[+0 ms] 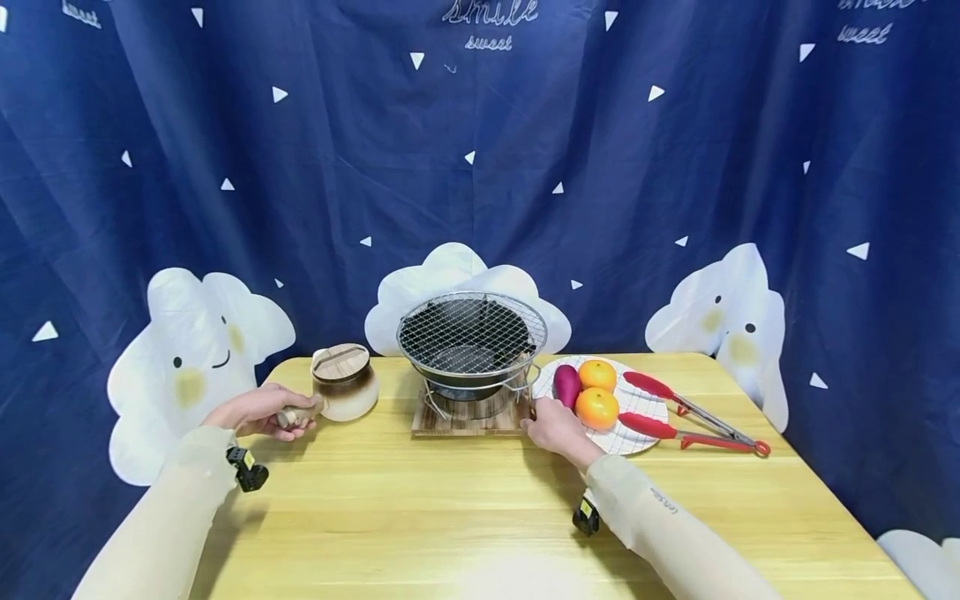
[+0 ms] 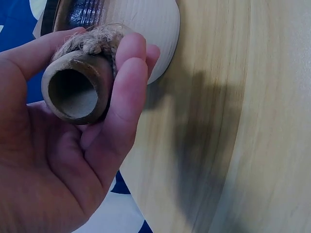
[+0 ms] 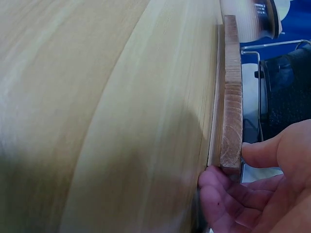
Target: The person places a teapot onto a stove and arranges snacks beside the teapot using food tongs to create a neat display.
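My left hand (image 1: 264, 412) is wrapped round the hollow side handle (image 2: 77, 92) of a clay pot (image 1: 352, 396), brown above and cream below. Twine is wound about the handle near the pot's body, and a round wooden lid (image 1: 341, 362) covers the top. With my right hand (image 1: 557, 429) I pinch the near right corner of a wooden board (image 1: 457, 427). In the right wrist view the thumb lies on the board's upper side, the fingers at its end and lower edge. On this board stands a black grill stove (image 1: 457, 388) topped by a round wire rack (image 1: 472, 333).
Right of the stove, a white checked plate (image 1: 637, 440) holds a purple vegetable (image 1: 567, 385) and two oranges (image 1: 597, 408). Red-tipped tongs (image 1: 705, 432) lie with their tips over the plate. A blue curtain (image 1: 480, 192) hangs behind the wooden table (image 1: 420, 508).
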Tool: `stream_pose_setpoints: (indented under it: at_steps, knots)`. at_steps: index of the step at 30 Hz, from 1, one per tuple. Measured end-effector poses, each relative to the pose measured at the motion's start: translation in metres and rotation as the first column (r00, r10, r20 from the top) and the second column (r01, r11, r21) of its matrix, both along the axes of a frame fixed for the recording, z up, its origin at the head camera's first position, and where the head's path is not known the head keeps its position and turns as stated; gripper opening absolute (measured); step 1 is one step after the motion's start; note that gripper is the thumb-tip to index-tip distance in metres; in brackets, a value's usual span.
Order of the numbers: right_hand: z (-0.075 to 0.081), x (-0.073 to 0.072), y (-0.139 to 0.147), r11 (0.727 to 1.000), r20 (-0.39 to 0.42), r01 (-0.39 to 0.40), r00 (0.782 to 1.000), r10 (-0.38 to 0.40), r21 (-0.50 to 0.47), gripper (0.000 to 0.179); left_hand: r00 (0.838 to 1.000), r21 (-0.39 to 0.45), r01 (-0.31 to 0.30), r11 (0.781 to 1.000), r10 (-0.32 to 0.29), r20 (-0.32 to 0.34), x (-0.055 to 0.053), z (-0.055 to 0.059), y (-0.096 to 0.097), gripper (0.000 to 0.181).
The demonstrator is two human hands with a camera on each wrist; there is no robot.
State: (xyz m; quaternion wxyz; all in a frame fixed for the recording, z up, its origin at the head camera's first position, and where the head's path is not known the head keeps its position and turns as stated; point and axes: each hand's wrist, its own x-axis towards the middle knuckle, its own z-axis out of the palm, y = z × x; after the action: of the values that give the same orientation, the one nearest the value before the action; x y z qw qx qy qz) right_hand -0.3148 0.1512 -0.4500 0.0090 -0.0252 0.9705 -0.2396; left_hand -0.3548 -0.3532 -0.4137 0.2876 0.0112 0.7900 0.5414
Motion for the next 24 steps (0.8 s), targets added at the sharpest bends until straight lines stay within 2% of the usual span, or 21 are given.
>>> stream_pose_setpoints:
  at_steps: [10,24]
  knots:
    - [-0.0005,0.0012,-0.0002,1.000,-0.015,-0.004,1.000,0.004,0.003,0.023,1.000,0.026,-0.008,1.000,0.008,-0.018,0.0017,-0.0001,-0.0022,0.047]
    - [0.0006,0.0016,-0.0007,1.000,-0.008,0.007,1.000,-0.007,0.001,0.020,1.000,0.069,-0.009,0.998,0.009,-0.005,0.0025,-0.0014,-0.0031,0.047]
